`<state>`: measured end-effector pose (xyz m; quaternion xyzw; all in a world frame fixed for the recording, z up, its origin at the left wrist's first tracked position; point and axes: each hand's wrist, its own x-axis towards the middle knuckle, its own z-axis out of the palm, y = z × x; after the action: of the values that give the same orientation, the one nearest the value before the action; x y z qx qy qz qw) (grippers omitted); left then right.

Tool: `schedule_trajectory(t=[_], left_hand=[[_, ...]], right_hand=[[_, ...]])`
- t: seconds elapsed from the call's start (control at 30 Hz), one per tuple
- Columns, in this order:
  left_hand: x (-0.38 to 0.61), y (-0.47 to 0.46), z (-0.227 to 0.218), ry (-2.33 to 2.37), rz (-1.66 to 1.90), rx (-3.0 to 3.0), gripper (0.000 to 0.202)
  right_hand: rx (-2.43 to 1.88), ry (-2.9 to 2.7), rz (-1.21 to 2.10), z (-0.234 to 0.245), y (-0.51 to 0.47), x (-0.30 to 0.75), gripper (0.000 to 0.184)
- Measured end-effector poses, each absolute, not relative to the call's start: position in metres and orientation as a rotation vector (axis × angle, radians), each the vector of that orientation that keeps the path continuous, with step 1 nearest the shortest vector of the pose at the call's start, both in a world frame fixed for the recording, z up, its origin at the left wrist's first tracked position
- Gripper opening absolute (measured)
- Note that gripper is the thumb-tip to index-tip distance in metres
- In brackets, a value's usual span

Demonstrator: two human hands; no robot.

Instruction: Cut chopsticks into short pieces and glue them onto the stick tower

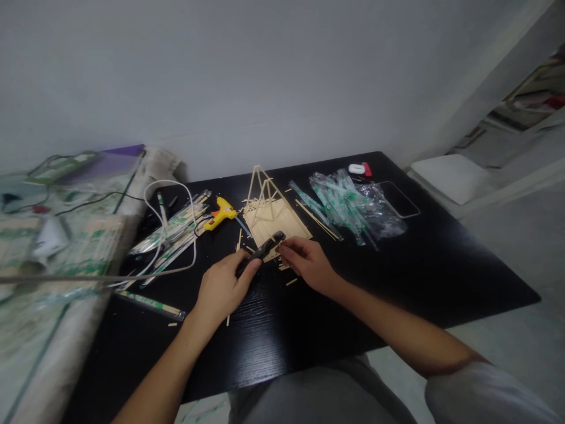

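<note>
My left hand (223, 287) is closed round the handles of a dark cutting tool (263, 249), whose jaws point up and right. My right hand (306, 260) pinches something small at the tool's jaws; I cannot make out what. Just behind both hands, a flat wooden stick panel (277, 221) lies on the black table (397, 277), with a thin stick frame (262, 185) rising from its far edge. Short stick offcuts lie scattered under my hands.
A yellow glue gun (222, 212) lies left of the panel, with a white cable (170, 194) and wrapped chopsticks (176, 232) beside it. Clear plastic wrappers (353, 206) pile at the right, a phone (398, 199) past them. A cluttered surface stands to the left.
</note>
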<state>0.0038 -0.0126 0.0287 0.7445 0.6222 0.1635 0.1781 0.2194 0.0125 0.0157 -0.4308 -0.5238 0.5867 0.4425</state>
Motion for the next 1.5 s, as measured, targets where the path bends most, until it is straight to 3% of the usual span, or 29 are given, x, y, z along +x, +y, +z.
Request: schedule_trajectory(t=[1.5], left_hand=[[0.001,-0.012,0.019,1.871,0.427,2.210,0.048]], right_hand=[[-1.054,-1.338,1.487,0.013,0.015,0.221,0.038]])
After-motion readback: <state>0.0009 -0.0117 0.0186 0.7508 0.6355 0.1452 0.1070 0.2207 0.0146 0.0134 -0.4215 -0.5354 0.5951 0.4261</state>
